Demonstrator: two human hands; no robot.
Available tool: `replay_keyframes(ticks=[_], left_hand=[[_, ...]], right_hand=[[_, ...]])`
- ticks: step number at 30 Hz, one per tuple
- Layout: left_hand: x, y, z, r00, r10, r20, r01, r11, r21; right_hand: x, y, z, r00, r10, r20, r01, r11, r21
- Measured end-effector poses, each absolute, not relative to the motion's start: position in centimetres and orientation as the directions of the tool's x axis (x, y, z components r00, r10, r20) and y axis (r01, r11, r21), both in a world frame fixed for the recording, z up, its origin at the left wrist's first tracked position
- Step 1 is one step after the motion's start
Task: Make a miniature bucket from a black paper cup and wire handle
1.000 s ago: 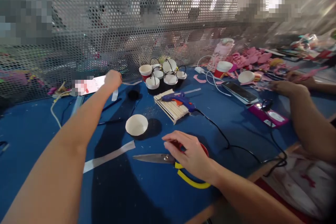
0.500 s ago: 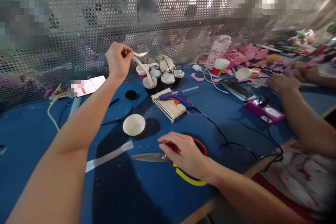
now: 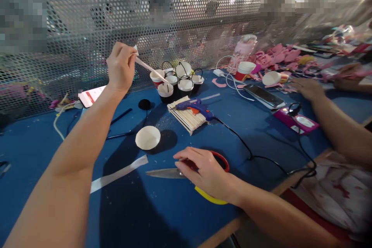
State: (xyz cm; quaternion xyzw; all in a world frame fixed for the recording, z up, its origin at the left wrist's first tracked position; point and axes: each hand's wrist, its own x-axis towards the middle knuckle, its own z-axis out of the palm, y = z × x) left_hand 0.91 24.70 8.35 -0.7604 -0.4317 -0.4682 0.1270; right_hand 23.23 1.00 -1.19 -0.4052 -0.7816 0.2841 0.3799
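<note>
"What lay furthest left?"

"A flat white strip, towards the near edge of the blue desk. Above the far edge, the left hand had its fingers clamped on the upper end of a long, narrow, pale strip."

"And its lower end?"

"It slanted down rightward to the front-left one of the black-sided, white-lined round cups with thin dark handles, by the far edge. Whether it touched the rim, I couldn't tell."

"How was that best managed?"

"With a firm pinch at the very end and slow, even movement, I'd judge. A jerk risked snagging a handle or tipping a light cup."

"Anything further right?"

"Steel-bladed scissors with red and yellow handles lay towards the near edge, and a blue glue gun on a pale stick panel. Its nozzle, possibly hot, needed a wide berth."

"The right hand?"

"Over the scissors, thumb and forefinger apart. I couldn't tell whether its palm touched the handles."
</note>
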Motion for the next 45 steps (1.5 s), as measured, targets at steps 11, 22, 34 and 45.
replay_keyframes(ticks=[11, 22, 34, 45], left_hand=[[0.7, 23.7, 8.8, 0.162, 0.541, 0.825, 0.849, -0.503, 0.164], [4.7, 24.1, 2.7, 0.352, 0.609, 0.711, 0.738, -0.648, 0.189], [6.7, 29.9, 1.2, 0.391, 0.895, 0.216, 0.866, -0.437, 0.242], [4.1, 25.6, 4.8, 0.277, 0.870, 0.408, 0.847, -0.422, 0.323]], right_hand=[[23.2, 1.0, -1.1, -0.394, 0.851, 0.347, 0.421, 0.503, -0.754], [23.3, 1.1, -1.2, -0.403, 0.830, 0.385, 0.430, 0.543, -0.721], [23.1, 1.2, -1.3, -0.402, 0.844, 0.355, 0.451, 0.521, -0.725], [23.5, 1.9, -1.4, -0.315, 0.893, 0.320, 0.405, 0.432, -0.806]])
